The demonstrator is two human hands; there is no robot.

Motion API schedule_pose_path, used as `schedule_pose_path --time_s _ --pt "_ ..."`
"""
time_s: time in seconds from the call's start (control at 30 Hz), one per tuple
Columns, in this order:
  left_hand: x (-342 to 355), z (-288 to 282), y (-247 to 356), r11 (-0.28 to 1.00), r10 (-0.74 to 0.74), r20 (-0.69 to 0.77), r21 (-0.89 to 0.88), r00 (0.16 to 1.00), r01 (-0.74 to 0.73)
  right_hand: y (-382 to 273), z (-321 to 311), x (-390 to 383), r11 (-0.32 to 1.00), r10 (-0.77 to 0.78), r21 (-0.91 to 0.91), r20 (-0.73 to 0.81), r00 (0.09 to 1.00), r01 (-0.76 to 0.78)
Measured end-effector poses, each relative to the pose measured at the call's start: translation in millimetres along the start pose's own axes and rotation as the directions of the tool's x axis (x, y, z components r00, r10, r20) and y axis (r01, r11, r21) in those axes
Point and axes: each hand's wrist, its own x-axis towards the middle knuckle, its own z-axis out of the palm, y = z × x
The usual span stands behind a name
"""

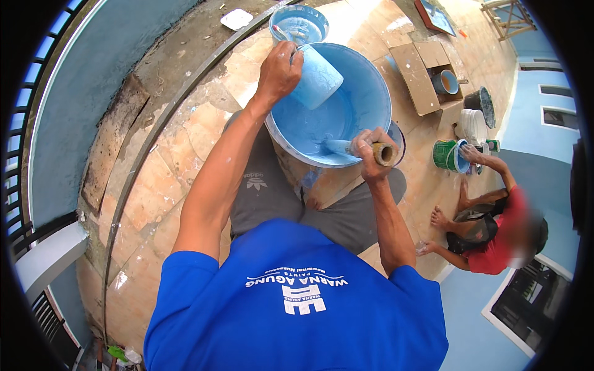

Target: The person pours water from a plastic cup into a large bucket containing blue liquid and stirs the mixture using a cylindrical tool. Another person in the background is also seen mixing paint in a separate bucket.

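Observation:
A wide basin [374,93] with light blue paint in it stands in front of my bent legs. My left hand [279,71] is closed on a paint-coated dipper [318,79], which it holds tilted over the basin's left side. Whether the fingers grip a handle or the rim cannot be made out. My right hand [371,151] wraps round a thick hollow stick [385,154], which looks like bamboo. The stick's blue-coated lower part [339,147] reaches into the basin at the near right.
Beyond the basin stands a smaller paint-smeared bucket [300,25] with a brush-like tool in it. To the right are an open cardboard box [413,77], a white pail [471,125] and a green can [444,154]. A co-worker in red [501,238] sits there, one hand at the can.

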Motion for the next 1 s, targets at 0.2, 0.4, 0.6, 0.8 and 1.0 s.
schedule_pose_path --time_s 0.2,0.4,0.6,0.8,1.0 --pt "0.2 -0.2 -0.5 0.998 0.042 -0.039 -0.036 0.998 -0.043 -34.2 -6.2 46.9 0.968 -0.109 0.213 -0.121 0.987 0.133" --pt "2.9 -1.0 -0.6 0.999 0.04 -0.032 -0.031 0.999 -0.041 8.1 16.8 96.3 0.959 -0.201 0.16 -0.206 0.958 0.235" --pt "3.8 0.7 1.5 0.999 0.03 -0.029 -0.035 0.999 -0.032 66.8 22.5 105.2 0.973 -0.211 0.046 -0.231 0.95 0.228" --pt "-0.7 -2.5 -2.2 0.998 0.056 -0.021 0.005 0.998 -0.056 35.6 16.8 34.7 0.982 -0.18 0.03 -0.144 0.973 0.186" --pt "3.4 -0.2 -2.0 1.0 0.025 -0.01 -0.009 1.0 -0.025 4.9 -1.4 -3.9 0.995 -0.049 0.079 -0.126 0.991 0.059"
